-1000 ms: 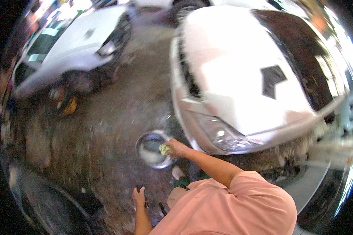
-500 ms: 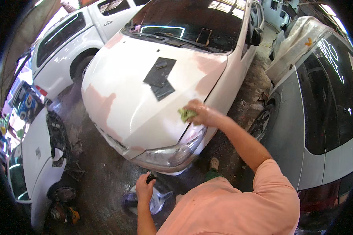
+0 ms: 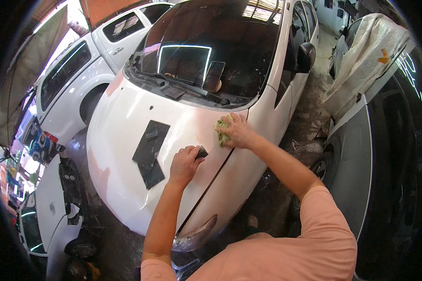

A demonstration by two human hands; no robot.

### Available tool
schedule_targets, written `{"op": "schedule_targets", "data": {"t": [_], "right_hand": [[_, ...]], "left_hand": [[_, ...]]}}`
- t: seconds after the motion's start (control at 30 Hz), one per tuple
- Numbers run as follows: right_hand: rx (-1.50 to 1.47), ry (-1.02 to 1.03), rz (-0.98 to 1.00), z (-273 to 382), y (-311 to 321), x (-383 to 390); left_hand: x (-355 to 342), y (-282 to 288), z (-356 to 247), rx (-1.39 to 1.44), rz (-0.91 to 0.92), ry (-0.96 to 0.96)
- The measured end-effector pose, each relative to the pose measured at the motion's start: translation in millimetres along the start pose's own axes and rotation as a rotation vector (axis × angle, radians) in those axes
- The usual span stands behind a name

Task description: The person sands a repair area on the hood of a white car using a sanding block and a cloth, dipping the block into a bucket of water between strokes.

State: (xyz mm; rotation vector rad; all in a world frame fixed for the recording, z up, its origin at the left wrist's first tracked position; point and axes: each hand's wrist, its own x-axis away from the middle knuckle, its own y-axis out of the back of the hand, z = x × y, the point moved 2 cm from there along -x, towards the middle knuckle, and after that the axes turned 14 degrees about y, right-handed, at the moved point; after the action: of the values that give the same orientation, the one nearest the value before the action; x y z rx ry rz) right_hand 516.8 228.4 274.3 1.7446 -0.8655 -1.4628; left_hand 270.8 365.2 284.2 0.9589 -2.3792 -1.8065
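A white car hood (image 3: 126,107) with pinkish patches spreads in front of me. On its right rear part, my right hand (image 3: 241,132) presses a crumpled light-green cloth (image 3: 222,133) against a pink area beside the hood's edge gap. My left hand (image 3: 184,164) is closed around a small dark block (image 3: 202,152), its end showing past the fingers, low over the hood; whether it touches the paint I cannot tell. Left of that hand lie dark sheets, apparently sandpaper (image 3: 158,136), overlapping, with a small dark piece (image 3: 151,134) on top.
Behind the hood rises the windshield (image 3: 183,61), with a phone (image 3: 214,75) at its base. A side mirror (image 3: 306,57) juts out at right. A grey vehicle (image 3: 349,168) stands close on the right; a white pickup (image 3: 63,84) and a detached-looking white car front (image 3: 47,196) are at left.
My left hand has risen from beside the bumper, above a bucket, to over the hood with the dark block. My right hand has moved the cloth farther back, toward the windshield.
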Motion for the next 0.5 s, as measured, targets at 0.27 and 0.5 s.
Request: {"op": "schedule_targets", "data": {"t": [0.27, 0.5], "right_hand": [[-0.428, -0.02, -0.16, -65.2, -19.7, -7.6], [-0.368, -0.167, -0.163, -69.3, 71.1, -64.1]], "left_hand": [[-61.8, -45.3, -7.3, -0.071, 0.098, -0.104], [-108.3, -97.1, -39.8, 0.035, -0.062, -0.247]]}}
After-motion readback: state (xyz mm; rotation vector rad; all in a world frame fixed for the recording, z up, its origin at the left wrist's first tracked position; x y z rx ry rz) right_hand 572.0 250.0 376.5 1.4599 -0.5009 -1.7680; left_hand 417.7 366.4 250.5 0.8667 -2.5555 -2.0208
